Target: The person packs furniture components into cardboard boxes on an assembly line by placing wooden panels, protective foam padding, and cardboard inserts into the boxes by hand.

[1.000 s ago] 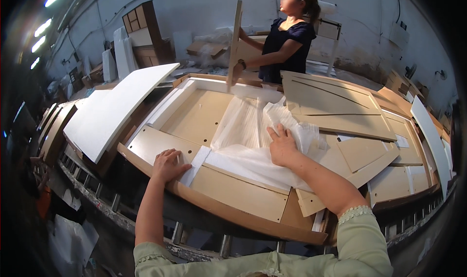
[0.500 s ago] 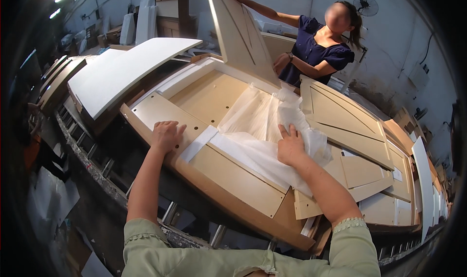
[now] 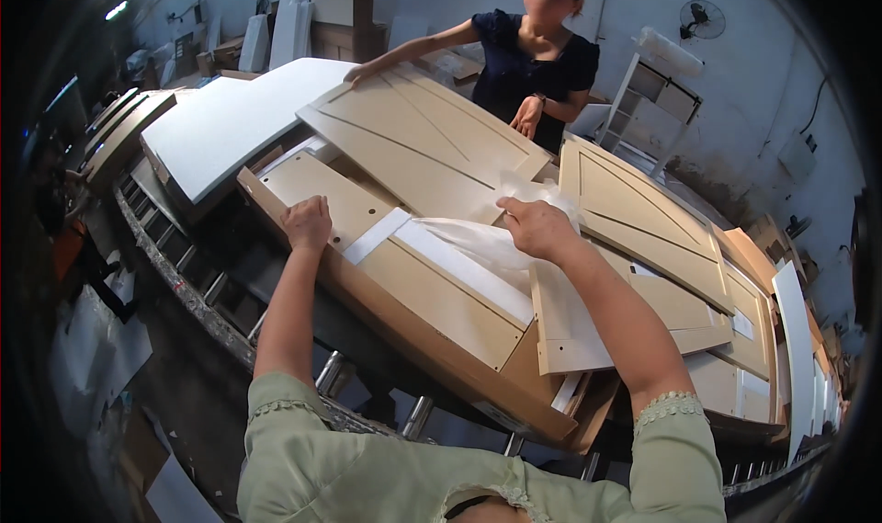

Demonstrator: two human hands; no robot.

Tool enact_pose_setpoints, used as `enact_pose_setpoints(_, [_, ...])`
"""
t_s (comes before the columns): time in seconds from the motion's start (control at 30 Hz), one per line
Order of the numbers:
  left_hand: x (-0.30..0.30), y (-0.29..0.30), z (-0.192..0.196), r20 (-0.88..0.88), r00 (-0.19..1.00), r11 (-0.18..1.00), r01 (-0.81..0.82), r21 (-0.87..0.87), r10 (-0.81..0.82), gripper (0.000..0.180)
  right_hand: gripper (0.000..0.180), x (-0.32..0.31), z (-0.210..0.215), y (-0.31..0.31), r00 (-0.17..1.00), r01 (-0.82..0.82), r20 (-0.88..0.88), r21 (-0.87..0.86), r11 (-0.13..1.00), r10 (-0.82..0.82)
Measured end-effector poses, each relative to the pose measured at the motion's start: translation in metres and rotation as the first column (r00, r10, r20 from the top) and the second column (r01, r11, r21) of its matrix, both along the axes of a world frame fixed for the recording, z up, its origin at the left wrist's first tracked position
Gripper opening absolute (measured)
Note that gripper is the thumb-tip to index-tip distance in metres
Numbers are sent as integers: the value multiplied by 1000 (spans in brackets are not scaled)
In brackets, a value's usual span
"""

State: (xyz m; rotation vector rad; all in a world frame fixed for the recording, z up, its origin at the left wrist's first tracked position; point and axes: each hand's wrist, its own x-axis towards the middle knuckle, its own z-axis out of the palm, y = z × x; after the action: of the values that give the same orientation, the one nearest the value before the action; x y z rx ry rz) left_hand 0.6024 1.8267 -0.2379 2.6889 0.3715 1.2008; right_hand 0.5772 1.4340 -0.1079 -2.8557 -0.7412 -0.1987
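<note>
Co-worker's grooved panel (image 3: 432, 146) now lowered flat (upright before). Right hand (image 3: 537, 229) grip closed on white sheet (image 3: 478, 238); left hand (image 3: 308, 224) flat, holding nothing, on board (image 3: 441, 302).

One head-worn fisheye view looks steeply down and forward, close over the wooden panels (image 3: 432, 275) at arm's reach.

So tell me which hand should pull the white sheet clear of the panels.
Right hand: probably, since it already grips the white sheet. The left hand rests on the panel, beside the sheet.
</note>
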Motion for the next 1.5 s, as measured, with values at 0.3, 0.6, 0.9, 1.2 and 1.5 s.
enact_pose_setpoints(0.3, [-141, -150, 15, 216, 787, 790, 606, -95, -578, 9, 26, -194, 1, -116, 925, -186, 373, 282, 941, 71])
enact_pose_setpoints(0.6, [-278, -317, 26, 317, 434, 384, 899, -210, -843, 13, 17, -403, -62, -275, 433, 517, 336, 667, 536, -836])
enact_pose_setpoints(0.9, [-379, -437, -12, 100, -254, -272, 862, -428, -962, 15, 17, -540, -112, -291, 475, 665, 269, 513, 542, -838])
enact_pose_setpoints(1.2, [-381, -647, 39, -18, -63, -64, 998, 30, -998, 34, 13, -698, -194, -398, 425, 762, 4, 539, 359, -905])
enact_pose_setpoints(1.5, [-345, -728, 26, -411, 597, 544, 801, 251, -689, 67, 15, -933, -274, -501, 139, 888, -291, 461, -12, -947])
